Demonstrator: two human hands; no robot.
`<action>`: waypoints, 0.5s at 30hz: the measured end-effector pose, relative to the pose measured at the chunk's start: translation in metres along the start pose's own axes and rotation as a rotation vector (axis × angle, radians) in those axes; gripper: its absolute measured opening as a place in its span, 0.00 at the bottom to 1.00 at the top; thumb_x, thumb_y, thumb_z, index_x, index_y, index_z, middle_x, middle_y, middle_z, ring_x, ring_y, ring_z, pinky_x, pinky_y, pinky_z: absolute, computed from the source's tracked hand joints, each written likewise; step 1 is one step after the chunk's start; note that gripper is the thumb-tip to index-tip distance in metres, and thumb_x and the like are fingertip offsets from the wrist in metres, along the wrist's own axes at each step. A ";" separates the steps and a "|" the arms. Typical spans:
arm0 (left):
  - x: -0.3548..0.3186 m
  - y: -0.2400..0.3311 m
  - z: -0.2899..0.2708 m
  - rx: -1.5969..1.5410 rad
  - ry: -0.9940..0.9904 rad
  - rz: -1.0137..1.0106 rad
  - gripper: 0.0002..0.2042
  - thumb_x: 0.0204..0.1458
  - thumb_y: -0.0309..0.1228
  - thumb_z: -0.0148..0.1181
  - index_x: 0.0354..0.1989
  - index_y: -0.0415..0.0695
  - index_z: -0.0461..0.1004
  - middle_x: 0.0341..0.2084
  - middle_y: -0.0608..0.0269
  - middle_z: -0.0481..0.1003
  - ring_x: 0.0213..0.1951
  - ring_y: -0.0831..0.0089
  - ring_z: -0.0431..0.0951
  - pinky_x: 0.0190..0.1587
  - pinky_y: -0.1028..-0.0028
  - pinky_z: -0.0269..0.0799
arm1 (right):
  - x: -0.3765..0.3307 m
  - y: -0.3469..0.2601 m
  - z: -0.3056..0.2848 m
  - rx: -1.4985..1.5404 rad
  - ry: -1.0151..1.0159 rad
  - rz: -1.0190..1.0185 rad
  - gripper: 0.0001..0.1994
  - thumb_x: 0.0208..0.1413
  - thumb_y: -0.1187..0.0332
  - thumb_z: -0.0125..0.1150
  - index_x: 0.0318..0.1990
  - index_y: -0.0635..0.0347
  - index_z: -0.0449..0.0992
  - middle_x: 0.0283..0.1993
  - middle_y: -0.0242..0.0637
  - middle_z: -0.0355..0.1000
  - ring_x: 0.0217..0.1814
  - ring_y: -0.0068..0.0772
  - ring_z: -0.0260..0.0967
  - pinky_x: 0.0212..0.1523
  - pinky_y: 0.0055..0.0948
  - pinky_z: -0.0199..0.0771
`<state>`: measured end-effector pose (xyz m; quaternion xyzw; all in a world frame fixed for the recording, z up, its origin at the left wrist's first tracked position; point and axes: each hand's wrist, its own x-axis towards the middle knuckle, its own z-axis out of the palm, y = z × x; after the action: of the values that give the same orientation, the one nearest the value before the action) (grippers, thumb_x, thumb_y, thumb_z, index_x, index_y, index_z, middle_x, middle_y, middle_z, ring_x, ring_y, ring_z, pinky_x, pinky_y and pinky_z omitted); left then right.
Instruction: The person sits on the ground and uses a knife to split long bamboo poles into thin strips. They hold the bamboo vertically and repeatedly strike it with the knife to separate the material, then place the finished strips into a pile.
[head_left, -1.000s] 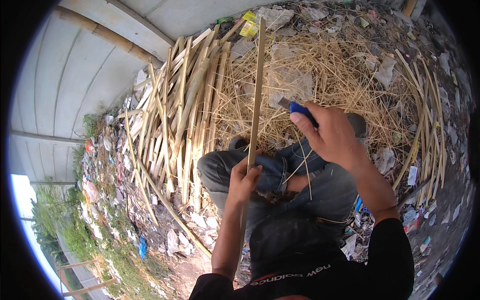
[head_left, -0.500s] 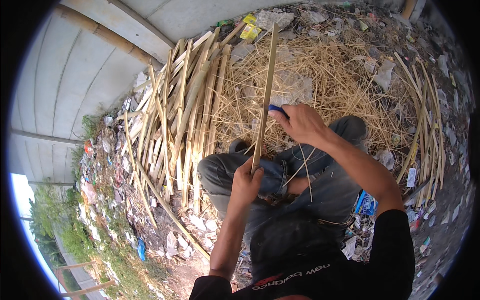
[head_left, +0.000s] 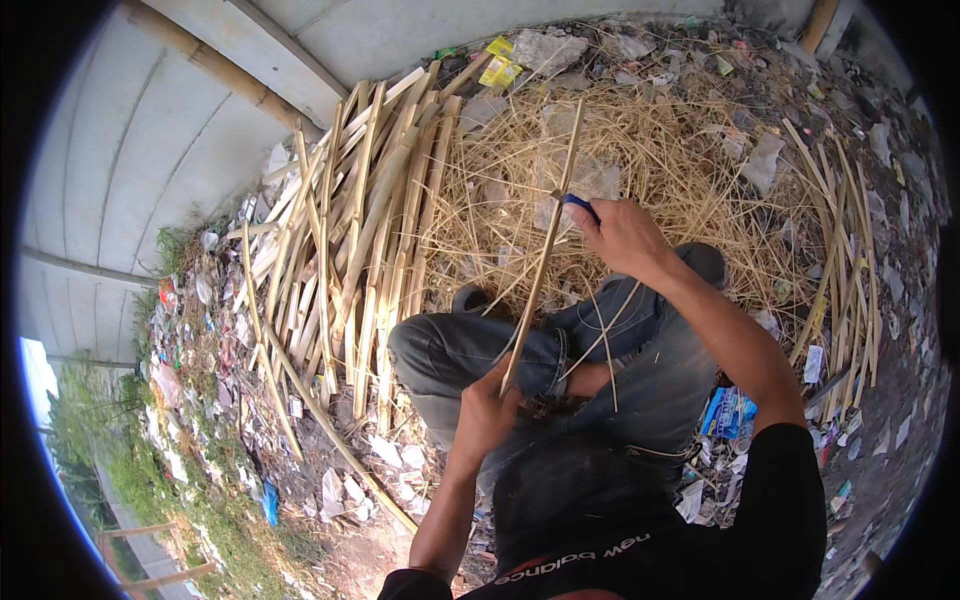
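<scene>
A long bamboo strip (head_left: 545, 258) slants up and away from my lap, its near end gripped in my left hand (head_left: 487, 408). My right hand (head_left: 628, 238) is closed round the blue handle of a knife (head_left: 580, 208). The small blade meets the strip partway along its upper half. Beneath my hands are my crossed legs in dark jeans (head_left: 480, 352). A few thin bamboo slivers (head_left: 606, 335) lie across the jeans below my right forearm.
Many split bamboo strips (head_left: 375, 215) are piled on the left, one long strip (head_left: 335, 428) reaching nearer. Ahead spreads a heap of shavings (head_left: 680, 165). Thin strips (head_left: 850, 270) lie at the right. Litter covers the ground, and a pale panel wall (head_left: 150, 150) rises at the left.
The bamboo strip leans more to the right and its far end has come lower. My right hand and the knife have shifted right and slightly farther away; my left hand sits slightly nearer.
</scene>
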<state>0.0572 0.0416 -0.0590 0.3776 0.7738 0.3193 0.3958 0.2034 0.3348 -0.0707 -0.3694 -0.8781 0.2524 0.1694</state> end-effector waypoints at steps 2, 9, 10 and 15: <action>-0.016 -0.012 0.006 0.007 -0.018 0.084 0.23 0.57 0.24 0.55 0.64 0.39 0.73 0.36 0.41 0.82 0.42 0.64 0.86 0.45 0.68 0.77 | 0.012 0.013 -0.015 0.024 -0.026 0.054 0.32 0.69 0.41 0.47 0.28 0.64 0.78 0.17 0.49 0.70 0.21 0.57 0.72 0.25 0.51 0.71; -0.002 0.003 -0.001 0.020 0.041 0.073 0.25 0.54 0.23 0.58 0.64 0.36 0.72 0.40 0.49 0.83 0.41 0.78 0.80 0.45 0.74 0.75 | -0.081 -0.075 0.018 -0.009 -0.484 -0.349 0.34 0.68 0.39 0.46 0.28 0.66 0.78 0.21 0.57 0.73 0.28 0.62 0.76 0.31 0.55 0.75; -0.007 0.002 -0.004 0.070 0.041 0.030 0.25 0.54 0.23 0.58 0.63 0.36 0.73 0.41 0.48 0.83 0.43 0.76 0.81 0.46 0.73 0.75 | -0.060 -0.058 0.017 0.060 -0.318 -0.229 0.35 0.69 0.39 0.45 0.28 0.66 0.77 0.21 0.57 0.73 0.27 0.61 0.76 0.31 0.55 0.75; -0.038 -0.010 -0.008 0.073 0.031 0.070 0.25 0.52 0.23 0.59 0.62 0.34 0.73 0.47 0.43 0.82 0.46 0.71 0.83 0.49 0.72 0.76 | 0.012 0.025 -0.014 0.068 -0.018 -0.021 0.31 0.69 0.42 0.48 0.28 0.64 0.77 0.19 0.52 0.71 0.24 0.57 0.74 0.26 0.51 0.70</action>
<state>0.0621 0.0031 -0.0493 0.4136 0.7773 0.3107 0.3582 0.2158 0.3628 -0.0724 -0.3519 -0.8743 0.2837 0.1767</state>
